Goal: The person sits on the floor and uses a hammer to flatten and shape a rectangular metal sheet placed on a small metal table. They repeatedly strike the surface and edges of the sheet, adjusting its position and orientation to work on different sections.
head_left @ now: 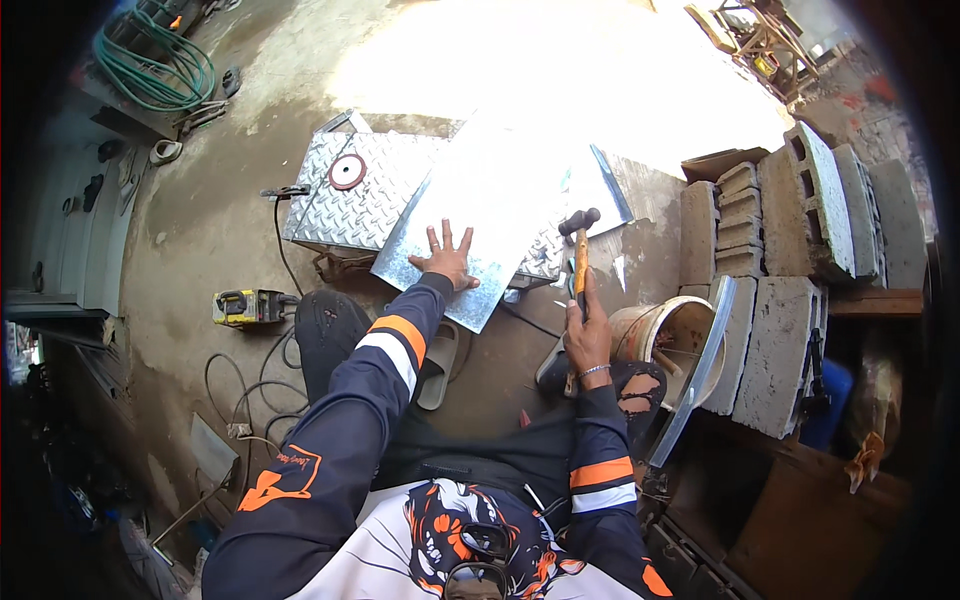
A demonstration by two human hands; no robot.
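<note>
The left hand (446,262) presses flat on a shiny metal sheet (490,250), its fingers spread wide near the sheet's left edge. The sheet lies across a tread-plate surface (400,205) in front of the person, its near corner jutting out past the plate's near edge, its far part washed out by glare. The right hand (588,335), just to the right of the sheet, has its fingers wrapped around the wooden handle of a hammer (581,250), whose dark head points to the far side; the head appears apart from the sheet. On the left part of the tread plate lies a round disc (347,172) with a reddish rim, and a clamp (287,191) sits at the plate's left edge, a dark cable (285,250) running nearward from it. Farther left stands a yellow-and-black box (250,307) with a handle. To the right of the right hand, a pale bucket (640,330) stands with a long metal strip (700,370) leaning across its right side. Beyond that, grey concrete blocks (740,220) are stacked, and a green hose (160,70) lies coiled far left.
</note>
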